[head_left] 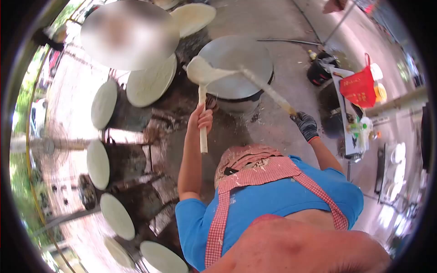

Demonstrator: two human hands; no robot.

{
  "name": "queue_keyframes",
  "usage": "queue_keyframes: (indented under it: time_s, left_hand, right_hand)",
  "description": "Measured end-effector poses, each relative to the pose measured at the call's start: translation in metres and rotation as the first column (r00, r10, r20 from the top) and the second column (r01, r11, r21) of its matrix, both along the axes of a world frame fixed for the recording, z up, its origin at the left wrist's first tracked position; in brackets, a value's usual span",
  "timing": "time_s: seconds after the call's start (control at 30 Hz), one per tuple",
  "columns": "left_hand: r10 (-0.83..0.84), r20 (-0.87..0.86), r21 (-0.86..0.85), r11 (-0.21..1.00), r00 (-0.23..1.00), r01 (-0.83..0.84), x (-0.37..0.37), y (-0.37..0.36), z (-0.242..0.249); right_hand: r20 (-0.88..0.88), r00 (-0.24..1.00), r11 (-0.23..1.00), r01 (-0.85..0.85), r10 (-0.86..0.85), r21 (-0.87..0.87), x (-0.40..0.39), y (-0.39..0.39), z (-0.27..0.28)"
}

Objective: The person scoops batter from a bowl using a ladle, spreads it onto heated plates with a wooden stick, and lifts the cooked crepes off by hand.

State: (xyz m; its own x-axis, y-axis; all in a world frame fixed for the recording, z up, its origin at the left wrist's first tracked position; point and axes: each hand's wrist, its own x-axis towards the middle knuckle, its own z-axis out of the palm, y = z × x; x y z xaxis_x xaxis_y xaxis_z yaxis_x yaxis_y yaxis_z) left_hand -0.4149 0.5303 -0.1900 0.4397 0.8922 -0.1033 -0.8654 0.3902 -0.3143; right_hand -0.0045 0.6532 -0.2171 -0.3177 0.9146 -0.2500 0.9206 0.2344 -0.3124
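Observation:
My bare left hand (200, 119) is closed around the pale handle of a ladle (203, 96), whose bowl points up and is coated with a white, thick substance. My right hand (306, 126), in a dark grey knitted glove, is wrapped round the lower end of a pale stick (268, 91). White material (223, 73) stretches between the ladle's bowl and the stick's upper end. Behind and beneath them is a large round grey vessel (246, 53). A red checked apron (259, 175), splashed with white, covers my front.
Pale round discs (104, 104) stand along the left and upper left, near dark supports. At right, a red item (358, 88) and bottles (364, 125) are on a narrow table (342, 109), with a black bucket (321, 70) beside it. A blurred patch hides part of the upper left.

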Motion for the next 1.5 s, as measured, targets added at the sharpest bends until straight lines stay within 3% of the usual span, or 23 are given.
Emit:
queue_keyframes:
  time_s: [0.03, 0.07, 0.1, 0.13, 0.2, 0.33, 0.4, 0.43, 0.5, 0.63, 0.7, 0.73, 0.77, 0.83, 0.87, 0.93, 1.03, 1.2, 1.27, 1.3, 1.37, 1.43, 1.5]
  left_hand:
    - [-0.046, -0.010, 0.016, 0.999, 0.999, 0.047, -0.006, 0.031, 0.010]
    - [-0.024, -0.479, -0.003, 1.000, 0.877, 0.026, -0.009, 0.062, 0.026]
    - [0.019, -0.837, 0.018, 1.000, 0.547, -0.008, -0.009, 0.092, 0.039]
    - [0.013, -0.849, 0.038, 0.999, 0.528, 0.036, -0.007, 0.121, 0.043]
    - [0.004, -0.986, 0.009, 1.000, 0.165, 0.029, 0.002, 0.167, 0.034]
    - [-0.034, -0.994, -0.020, 0.991, 0.104, 0.129, 0.000, 0.239, -0.050]
    - [0.096, -0.631, 0.021, 0.994, -0.770, 0.107, -0.025, 0.256, -0.077]
    - [0.103, -0.636, 0.027, 0.993, -0.765, 0.111, -0.029, 0.253, -0.066]
    - [0.211, -0.130, 0.015, 0.977, -0.969, 0.211, -0.037, 0.224, -0.038]
    - [0.333, -0.172, 0.108, 0.942, -0.927, 0.318, -0.038, 0.237, -0.047]
    - [0.337, -0.432, 0.369, 0.912, -0.837, 0.177, -0.031, 0.243, -0.002]
    - [0.338, -0.406, 0.370, 0.910, -0.849, 0.186, -0.040, 0.242, 0.022]
    - [0.399, -0.422, 0.481, 0.859, -0.814, 0.172, -0.048, 0.237, 0.044]
    - [0.557, -0.386, 0.644, 0.734, -0.735, 0.217, -0.069, 0.219, 0.052]
    - [0.528, -0.452, 0.572, 0.790, -0.719, 0.221, -0.081, 0.208, 0.040]
    - [0.393, -0.680, 0.340, 0.917, -0.619, 0.210, -0.095, 0.176, 0.011]
    - [0.046, -0.848, -0.027, 0.991, -0.528, 0.130, -0.102, 0.094, -0.030]
    - [0.071, -0.836, 0.028, 0.996, -0.545, 0.087, -0.115, 0.015, -0.060]
    - [0.051, -0.831, 0.006, 0.997, -0.554, 0.083, -0.113, 0.018, -0.063]
    - [0.015, -0.817, -0.026, 0.998, -0.576, 0.063, -0.117, 0.014, -0.063]
    - [-0.089, -0.820, -0.154, 0.986, -0.565, 0.069, -0.121, 0.001, -0.049]
    - [0.059, -0.782, -0.038, 0.989, -0.621, 0.142, -0.131, 0.008, -0.059]
    - [0.109, -0.760, 0.016, 0.989, -0.640, 0.149, -0.139, 0.010, -0.084]
  right_hand:
    - [-0.211, 0.976, 0.989, 0.087, -0.060, 0.119, -0.009, -0.001, 0.011]
    - [-0.421, 0.903, 0.954, 0.193, -0.081, 0.229, -0.021, 0.001, 0.018]
    - [-0.441, 0.891, 0.939, 0.238, -0.109, 0.249, -0.033, 0.007, 0.022]
    - [-0.375, 0.927, 0.942, 0.146, -0.023, 0.302, -0.047, 0.012, 0.024]
    - [-0.284, 0.954, 0.927, 0.020, 0.094, 0.373, -0.085, 0.012, 0.025]
    - [-0.172, 0.973, 0.931, 0.203, -0.156, 0.305, -0.131, 0.025, -0.016]
    - [-0.140, 0.945, 0.948, 0.308, -0.296, 0.075, -0.129, 0.037, -0.027]
    - [-0.135, 0.945, 0.947, 0.312, -0.299, 0.083, -0.127, 0.037, -0.015]
    - [-0.538, 0.510, 0.742, 0.466, -0.671, -0.483, -0.127, 0.020, 0.017]
    - [-0.714, 0.371, 0.777, 0.492, -0.594, -0.391, -0.175, 0.066, -0.047]
    - [-0.034, 0.875, 0.874, 0.478, -0.482, -0.082, -0.186, 0.093, -0.052]
    - [-0.170, 0.945, 0.948, 0.300, -0.281, 0.101, -0.169, 0.087, -0.053]
    - [-0.198, 0.939, 0.947, 0.305, -0.282, 0.098, -0.175, 0.091, -0.048]
    - [-0.676, 0.476, 0.817, 0.450, -0.562, -0.362, -0.179, 0.089, -0.042]
    - [-0.698, 0.380, 0.770, 0.498, -0.607, -0.399, -0.212, 0.099, -0.064]
    - [-0.714, 0.579, 0.885, 0.448, -0.394, -0.125, -0.252, 0.115, -0.079]
    - [-0.368, 0.858, 0.917, 0.397, -0.358, 0.034, -0.242, 0.138, -0.099]
    - [-0.911, 0.323, 0.934, 0.327, -0.256, -0.146, -0.214, 0.139, -0.205]
    - [-0.533, 0.716, 0.519, 0.696, -0.450, 0.497, -0.296, 0.069, -0.078]
    - [-0.523, 0.717, 0.530, 0.695, -0.460, 0.487, -0.280, 0.076, -0.070]
    - [-0.426, 0.895, 0.968, -0.023, 0.131, 0.249, -0.242, 0.104, -0.073]
    - [-0.619, 0.424, 0.747, 0.288, -0.660, -0.599, -0.196, 0.084, -0.026]
    - [-0.572, 0.370, 0.680, 0.349, -0.732, -0.644, -0.194, 0.104, -0.068]
